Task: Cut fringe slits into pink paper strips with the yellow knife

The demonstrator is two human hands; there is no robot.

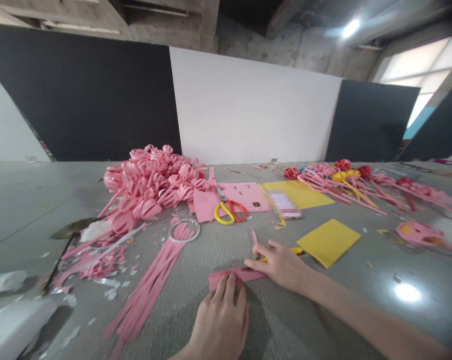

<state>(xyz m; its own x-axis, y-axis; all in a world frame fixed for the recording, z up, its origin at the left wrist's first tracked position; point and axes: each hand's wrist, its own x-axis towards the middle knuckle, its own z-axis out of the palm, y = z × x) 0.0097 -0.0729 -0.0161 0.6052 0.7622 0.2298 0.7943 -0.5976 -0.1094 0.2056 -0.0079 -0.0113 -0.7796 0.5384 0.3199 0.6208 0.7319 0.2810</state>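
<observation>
My left hand (pixel 221 312) presses down on a folded piece of pink paper (pixel 216 281), its fingers close together and lying over the paper. At the paper's right end is my right hand (pixel 282 265), fingers apart, the lower fingertips at or on the paper. A slim yellow-and-black tool (pixel 298 251) passes beneath the right hand, partly hidden; I cannot tell its kind. Just beyond the fingertips stands or lies a thin pale pink piece (pixel 253 237). Scissors (pixel 229 211) with yellow and red handles rest farther off on pink sheets (pixel 205 204).
Pink paper strips (pixel 150 280) lie left under a tape roll (pixel 184 230). Behind them is a heap of looped pink paper (pixel 154 180). A phone (pixel 285 205), yellow sheet (pixel 329 242) and paper flowers (pixel 344 175) lie right. Scraps dot the grey floor; panels (pixel 256 110) stand behind.
</observation>
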